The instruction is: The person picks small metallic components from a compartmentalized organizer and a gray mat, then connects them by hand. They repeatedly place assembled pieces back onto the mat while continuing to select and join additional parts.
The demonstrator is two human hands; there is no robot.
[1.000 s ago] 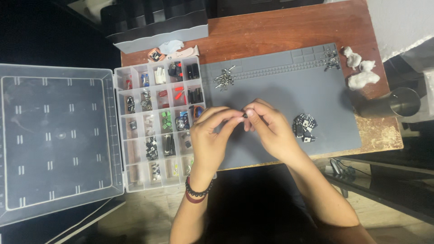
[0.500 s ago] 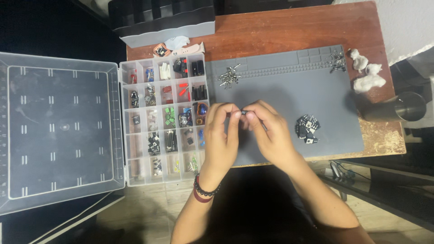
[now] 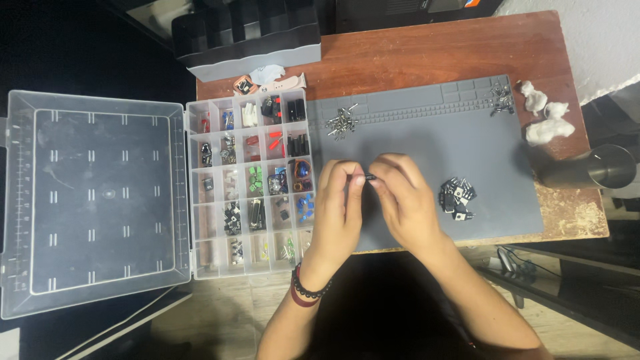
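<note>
My left hand (image 3: 339,200) and my right hand (image 3: 404,195) meet over the near left part of a grey work mat (image 3: 427,133). Between their fingertips they pinch one small dark part (image 3: 369,177). A clear compartment box (image 3: 252,179) with several small electronic parts lies just left of my left hand, its lid (image 3: 93,200) folded open further left. A pile of small black components (image 3: 457,198) sits on the mat to the right of my right hand. A heap of small metal parts (image 3: 341,123) lies at the mat's far left.
White cotton tufts (image 3: 548,120) lie at the table's far right, near a dark metal cup (image 3: 590,170). A black slotted tray (image 3: 248,33) stands at the back. A few small metal bits (image 3: 500,97) rest at the mat's far right corner.
Both hands stay together on the small part. The view has shifted slightly, so the hands sit a little lower and further right in it.
</note>
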